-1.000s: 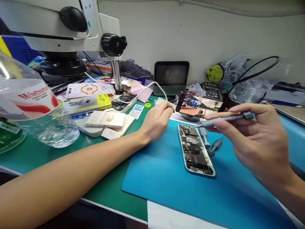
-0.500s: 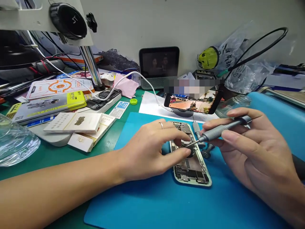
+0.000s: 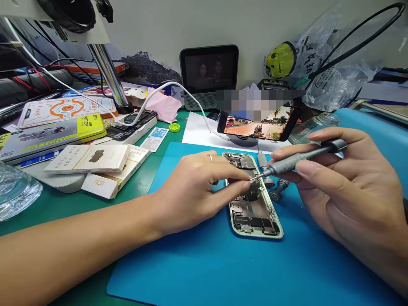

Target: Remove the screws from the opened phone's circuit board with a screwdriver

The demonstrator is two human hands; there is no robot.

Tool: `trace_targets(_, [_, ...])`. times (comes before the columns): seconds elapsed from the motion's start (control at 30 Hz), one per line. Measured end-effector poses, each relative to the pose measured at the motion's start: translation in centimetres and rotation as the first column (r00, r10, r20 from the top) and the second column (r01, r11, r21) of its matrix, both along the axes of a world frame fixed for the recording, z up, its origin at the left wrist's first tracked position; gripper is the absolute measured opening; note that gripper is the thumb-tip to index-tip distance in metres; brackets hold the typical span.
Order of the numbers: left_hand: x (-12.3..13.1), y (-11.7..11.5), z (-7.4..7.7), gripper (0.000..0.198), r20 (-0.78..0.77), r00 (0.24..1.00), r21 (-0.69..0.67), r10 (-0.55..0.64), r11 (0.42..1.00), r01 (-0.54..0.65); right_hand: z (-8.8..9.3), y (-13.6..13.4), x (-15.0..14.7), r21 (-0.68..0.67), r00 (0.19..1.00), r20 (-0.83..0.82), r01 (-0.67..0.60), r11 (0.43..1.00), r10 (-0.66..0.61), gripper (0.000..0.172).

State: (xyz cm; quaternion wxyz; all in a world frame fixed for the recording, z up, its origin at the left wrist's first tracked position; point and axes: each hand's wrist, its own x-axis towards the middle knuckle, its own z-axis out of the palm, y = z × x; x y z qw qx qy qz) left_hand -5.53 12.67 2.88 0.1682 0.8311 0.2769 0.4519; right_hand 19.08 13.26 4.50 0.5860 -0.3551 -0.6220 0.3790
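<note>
An opened phone point(image 3: 255, 210) with bare inner parts and a pale green frame lies on the blue mat point(image 3: 197, 263). Above its upper part, my left hand point(image 3: 204, 187) has thumb and forefinger pinched together at the tip of a grey screwdriver point(image 3: 287, 165); anything smaller between those fingertips is too small to tell. My right hand point(image 3: 344, 187) is closed around the screwdriver's knurled handle, which slants down to the left. Two more grey drivers, one of them point(image 3: 278, 190), lie just right of the phone, partly behind my right fingers.
A propped phone point(image 3: 255, 127) with a lit screen stands behind the mat, near a glass jar point(image 3: 318, 125). White boxes point(image 3: 89, 159), a battery box point(image 3: 54, 134) and a glass dish point(image 3: 17, 191) are at left. A microscope stand point(image 3: 108, 76) rises behind them.
My left thumb and forefinger have come together at the screwdriver's tip. The tip sits a little higher over the phone. The camera view has shifted slightly.
</note>
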Motion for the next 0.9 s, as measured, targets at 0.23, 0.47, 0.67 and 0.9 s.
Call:
trace_targets(0.23, [-0.02, -0.04, 0.13, 0.011, 0.012, 1.0, -0.059, 0.011, 0.998, -0.01, 0.16, -0.3, -0.42, 0.021, 0.998, 0.03, 0.048, 0.999, -0.049, 0.035])
trace_targets(0.47, [-0.08, -0.14, 0.23, 0.009, -0.01, 0.999, -0.022, 0.033, 0.999, -0.033, -0.13, -0.25, -0.52, 0.028, 0.999, 0.021, 0.03, 0.999, -0.031, 0.035])
trace_targets(0.67, [-0.09, -0.22, 0.36, 0.015, -0.034, 0.999, -0.035, 0.025, 0.999, -0.026, -0.3, -0.23, -0.21, 0.039, 0.999, 0.047, -0.005, 0.999, 0.003, 0.035])
trace_targets(0.9, [-0.04, -0.31, 0.33, 0.013, -0.03, 0.999, -0.022, 0.034, 0.999, -0.035, -0.24, -0.31, -0.13, 0.04, 0.998, 0.058, 0.015, 0.999, -0.017, 0.034])
